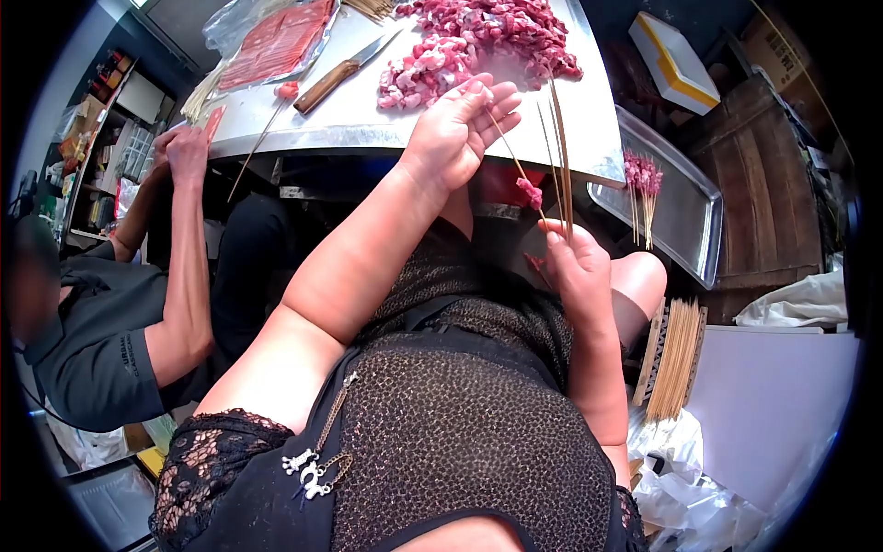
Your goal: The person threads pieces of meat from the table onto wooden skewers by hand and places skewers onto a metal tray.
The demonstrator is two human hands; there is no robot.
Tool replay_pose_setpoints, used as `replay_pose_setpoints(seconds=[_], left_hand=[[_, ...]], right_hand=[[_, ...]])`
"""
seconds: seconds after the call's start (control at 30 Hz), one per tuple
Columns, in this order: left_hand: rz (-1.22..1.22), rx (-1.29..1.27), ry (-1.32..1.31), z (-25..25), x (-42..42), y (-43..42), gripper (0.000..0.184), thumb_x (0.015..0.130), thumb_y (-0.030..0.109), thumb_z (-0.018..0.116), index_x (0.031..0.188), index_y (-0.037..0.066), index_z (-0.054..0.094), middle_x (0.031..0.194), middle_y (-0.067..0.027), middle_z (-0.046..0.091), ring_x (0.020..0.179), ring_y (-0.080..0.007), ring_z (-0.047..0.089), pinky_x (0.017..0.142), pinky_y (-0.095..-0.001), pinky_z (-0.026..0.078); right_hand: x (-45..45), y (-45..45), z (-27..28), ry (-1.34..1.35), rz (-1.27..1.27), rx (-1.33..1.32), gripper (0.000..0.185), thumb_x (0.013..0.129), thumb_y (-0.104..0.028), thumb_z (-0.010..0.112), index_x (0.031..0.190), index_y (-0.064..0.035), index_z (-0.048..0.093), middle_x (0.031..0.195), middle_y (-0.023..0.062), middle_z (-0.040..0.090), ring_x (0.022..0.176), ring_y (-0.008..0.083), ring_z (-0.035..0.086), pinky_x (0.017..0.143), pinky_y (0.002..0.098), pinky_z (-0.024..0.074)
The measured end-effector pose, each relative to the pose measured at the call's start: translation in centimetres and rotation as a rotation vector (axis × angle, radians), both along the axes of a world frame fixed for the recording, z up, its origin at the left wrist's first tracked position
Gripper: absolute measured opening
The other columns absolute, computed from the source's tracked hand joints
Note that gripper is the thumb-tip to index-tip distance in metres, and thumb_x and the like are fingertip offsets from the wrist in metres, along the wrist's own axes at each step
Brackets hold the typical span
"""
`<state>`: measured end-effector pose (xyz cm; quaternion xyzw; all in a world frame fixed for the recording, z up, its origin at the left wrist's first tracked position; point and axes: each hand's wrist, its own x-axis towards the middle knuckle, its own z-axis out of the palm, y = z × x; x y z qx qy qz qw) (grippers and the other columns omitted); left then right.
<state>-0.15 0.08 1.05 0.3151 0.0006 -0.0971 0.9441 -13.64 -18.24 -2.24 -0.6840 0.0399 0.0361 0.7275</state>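
My left hand (457, 129) is raised at the table's front edge, palm up, its thumb and forefinger closed at the upper tip of a skewer, where a small bit of meat shows. My right hand (579, 267) is lower and to the right, wrapped round the lower ends of several wooden skewers (564, 166) that fan upward. One of them leans toward my left hand and carries a piece of red meat (529, 192) partway along. Beyond my hands, a heap of cut meat (497, 46) lies on the white table (359, 124).
A knife (342, 77), a skewer with meat (286, 90) and bagged meat slices (280, 41) lie at the table's left. A co-worker (120, 313) sits left. At right are a metal tray (685, 207) with meat skewers (644, 184) and a skewer bundle (674, 359).
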Motion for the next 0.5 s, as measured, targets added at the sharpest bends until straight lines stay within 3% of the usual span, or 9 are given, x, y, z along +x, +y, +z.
replay_pose_setpoints(seconds=[0.5], left_hand=[[0.088, -0.031, 0.059, -0.6, -0.3, 0.2, 0.026, 0.097, 0.016, 0.048, 0.115, -0.001, 0.045, 0.111, -0.0206, 0.058, 0.106, -0.0313, 0.058, 0.098, -0.0461, 0.046]], right_hand=[[-1.3, 0.4, -0.3, -0.021, -0.021, 0.098, 0.019, 0.093, -0.007, 0.053, 0.109, 0.0004, 0.061, 0.064, -0.0071, 0.046, 0.053, 0.0013, 0.038, 0.048, 0.0166, 0.0302]])
